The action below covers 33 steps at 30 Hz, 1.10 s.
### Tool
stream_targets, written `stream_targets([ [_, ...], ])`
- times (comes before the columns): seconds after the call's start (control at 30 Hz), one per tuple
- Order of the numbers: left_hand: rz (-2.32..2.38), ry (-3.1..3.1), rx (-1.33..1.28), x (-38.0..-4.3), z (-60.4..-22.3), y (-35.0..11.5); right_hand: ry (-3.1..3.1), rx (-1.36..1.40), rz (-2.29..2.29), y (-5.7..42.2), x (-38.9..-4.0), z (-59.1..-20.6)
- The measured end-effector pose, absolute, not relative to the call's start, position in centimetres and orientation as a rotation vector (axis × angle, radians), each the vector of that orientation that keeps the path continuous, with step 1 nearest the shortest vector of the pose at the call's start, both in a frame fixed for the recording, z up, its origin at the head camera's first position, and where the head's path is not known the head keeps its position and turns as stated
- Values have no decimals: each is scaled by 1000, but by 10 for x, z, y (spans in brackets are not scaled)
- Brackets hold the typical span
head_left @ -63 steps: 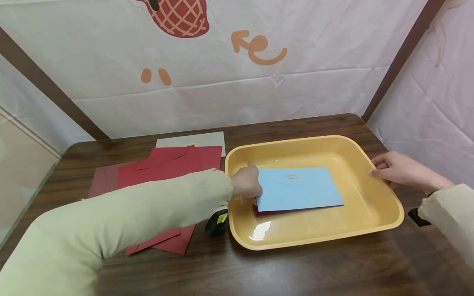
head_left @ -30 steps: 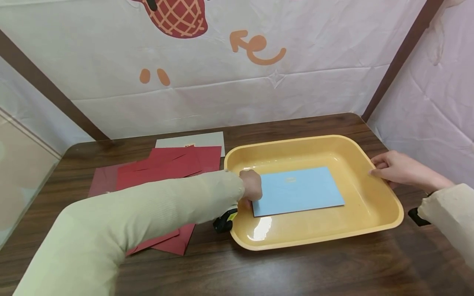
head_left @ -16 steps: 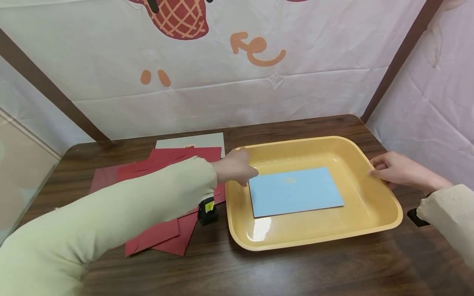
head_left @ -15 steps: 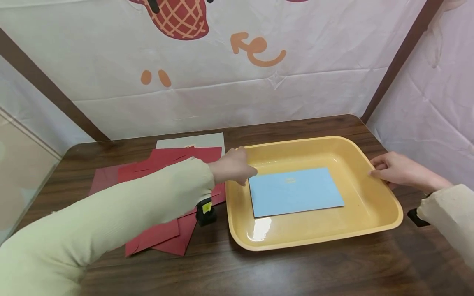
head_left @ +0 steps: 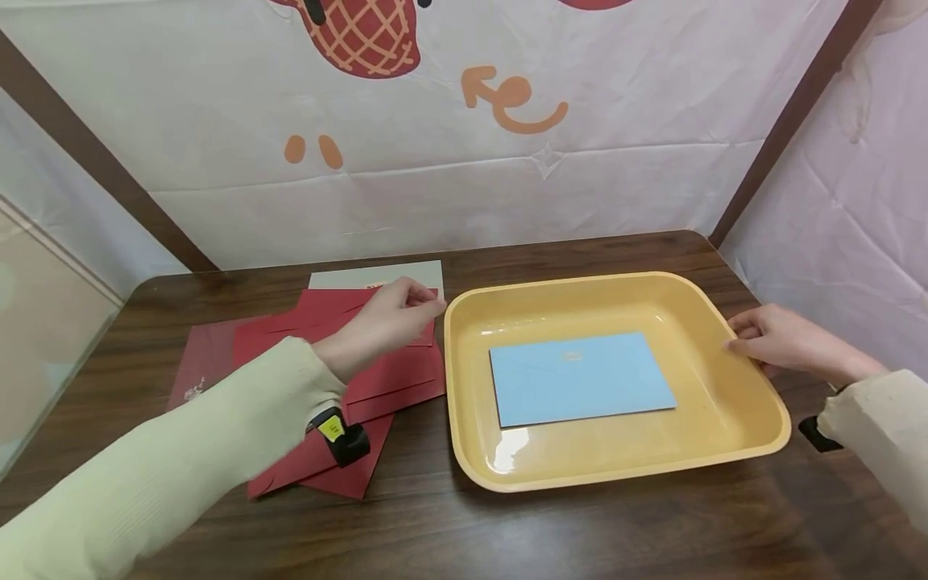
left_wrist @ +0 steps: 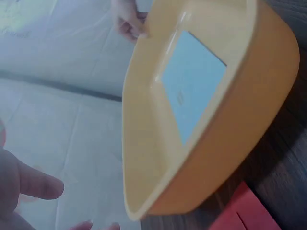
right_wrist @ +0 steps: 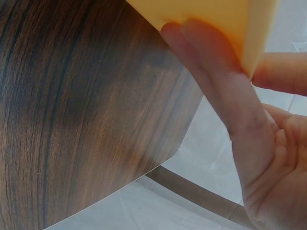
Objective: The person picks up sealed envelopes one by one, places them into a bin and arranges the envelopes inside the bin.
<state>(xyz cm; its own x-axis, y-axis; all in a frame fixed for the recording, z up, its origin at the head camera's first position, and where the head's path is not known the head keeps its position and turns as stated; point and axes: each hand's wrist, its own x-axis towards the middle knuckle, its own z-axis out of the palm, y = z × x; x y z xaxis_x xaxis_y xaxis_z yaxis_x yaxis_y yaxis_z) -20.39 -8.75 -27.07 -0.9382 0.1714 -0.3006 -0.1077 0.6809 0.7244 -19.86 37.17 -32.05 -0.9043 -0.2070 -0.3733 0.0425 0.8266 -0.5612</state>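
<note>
A yellow tray (head_left: 710,427) stands on the table, and a light blue envelope (head_left: 580,383) lies flat inside it. My right hand (head_left: 797,342) grips the tray's right rim; the right wrist view shows its thumb inside and its fingers (right_wrist: 211,57) against the outer wall. My left hand (head_left: 387,318) is over a spread of red envelopes (head_left: 399,370), just left of the tray, and holds nothing. Its thumb (left_wrist: 41,184) and fingertips stand apart in the left wrist view. Whatever lies beneath the blue envelope is hidden from here.
A pale grey envelope (head_left: 341,278) lies behind the red ones, partly covered by them. The dark wood table (head_left: 507,532) runs back to a printed white cloth (head_left: 435,205). Another cloth (head_left: 855,209) hangs on the right.
My left hand has let go of the blue envelope, which now lies flat over the red one seen under it earlier, and has moved left out of the tray. The right hand stays put.
</note>
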Motion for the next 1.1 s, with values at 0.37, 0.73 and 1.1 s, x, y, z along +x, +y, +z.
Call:
stream_targets([
  [0.37, 943, 2635, -57, -198, -296, -155, 2571, -99, -835, 371, -200, -320],
  [0.73, 718, 2767, -278, -202, -329, -219, 2578, -93, -836, 373, -198, -320],
  [1.1, 661, 2772, -410, -210, -352, -239, 2576, -92, -837, 373, -199, -320],
])
